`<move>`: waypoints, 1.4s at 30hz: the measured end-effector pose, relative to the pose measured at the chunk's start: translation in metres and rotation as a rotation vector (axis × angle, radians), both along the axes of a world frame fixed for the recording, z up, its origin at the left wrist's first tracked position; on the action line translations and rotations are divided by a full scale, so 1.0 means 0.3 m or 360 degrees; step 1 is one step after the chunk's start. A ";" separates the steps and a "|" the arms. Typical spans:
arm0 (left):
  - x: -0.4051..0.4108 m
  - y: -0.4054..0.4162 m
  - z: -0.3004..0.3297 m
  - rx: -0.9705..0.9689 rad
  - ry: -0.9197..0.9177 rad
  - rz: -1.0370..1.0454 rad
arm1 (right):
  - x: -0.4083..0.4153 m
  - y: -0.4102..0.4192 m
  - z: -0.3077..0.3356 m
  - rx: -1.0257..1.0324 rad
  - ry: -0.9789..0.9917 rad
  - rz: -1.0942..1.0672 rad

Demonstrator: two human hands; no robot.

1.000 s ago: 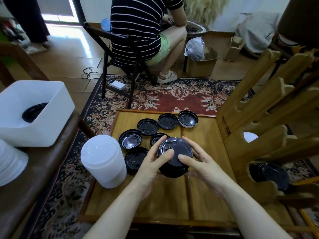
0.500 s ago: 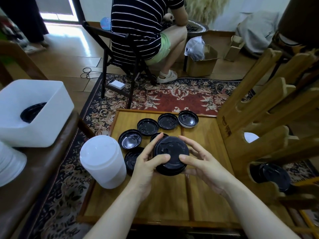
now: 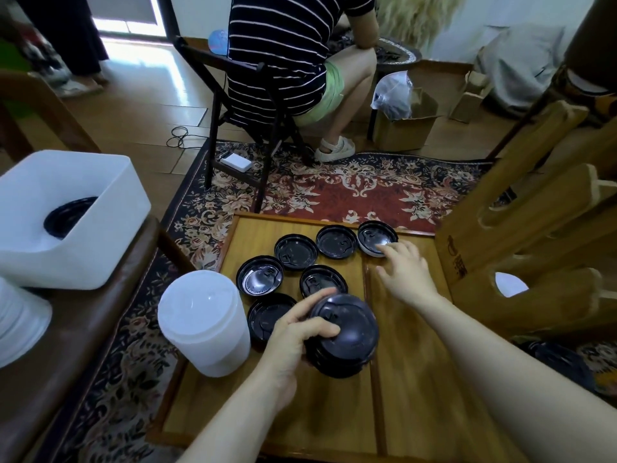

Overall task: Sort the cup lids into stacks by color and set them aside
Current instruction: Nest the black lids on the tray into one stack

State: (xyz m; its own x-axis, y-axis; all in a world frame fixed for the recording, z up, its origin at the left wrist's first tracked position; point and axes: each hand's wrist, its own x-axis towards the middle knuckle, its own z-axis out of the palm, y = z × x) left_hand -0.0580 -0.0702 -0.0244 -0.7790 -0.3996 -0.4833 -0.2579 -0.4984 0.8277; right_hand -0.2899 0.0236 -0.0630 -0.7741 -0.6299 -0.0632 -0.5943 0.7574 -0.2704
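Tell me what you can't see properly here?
- Head view: the black lid stack is partly covered by the left hand, so its count is unclear.
- The lid in the white bin is half hidden by the wall.
- Right hand fingertips are blurred.

A seated person in a striped shirt [image 3: 277, 51] is cut off at the shoulders by the top edge. The left hand [image 3: 293, 335] covers part of the black lid stack [image 3: 344, 335] and a loose lid [image 3: 267, 317]. The right hand [image 3: 405, 272] is motion-blurred, its grip unclear. A white bin [image 3: 83, 242] hides most of the black lid [image 3: 68, 212] inside.
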 end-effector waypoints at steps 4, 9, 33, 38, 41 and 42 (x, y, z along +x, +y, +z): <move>0.003 0.029 -0.016 0.0088 -0.0048 -0.0129 | -0.039 -0.024 -0.044 0.0334 0.0303 0.0081; 0.004 0.020 -0.019 0.0097 -0.0017 -0.0162 | -0.042 -0.002 -0.071 0.0400 0.0598 0.0163; 0.006 0.019 0.058 0.0140 -0.0067 0.0088 | 0.113 0.176 -0.067 0.0241 0.0443 0.0134; 0.006 0.020 0.067 0.0153 -0.0045 0.0097 | 0.140 0.199 -0.053 0.0268 0.0410 0.0115; 0.005 0.020 0.068 0.0144 -0.0044 0.0093 | 0.160 0.203 -0.036 0.0230 0.0390 0.0098; 0.005 0.021 0.067 0.0143 -0.0042 0.0088 | 0.167 0.203 -0.032 0.0215 0.0386 0.0101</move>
State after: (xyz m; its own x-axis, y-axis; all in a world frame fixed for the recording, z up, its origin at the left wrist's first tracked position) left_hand -0.0564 -0.0638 -0.0043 -0.7434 -0.3957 -0.5393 -0.2492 -0.5843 0.7723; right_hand -0.2398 0.0845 -0.0725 -0.7362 -0.6760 0.0323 -0.6766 0.7362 -0.0140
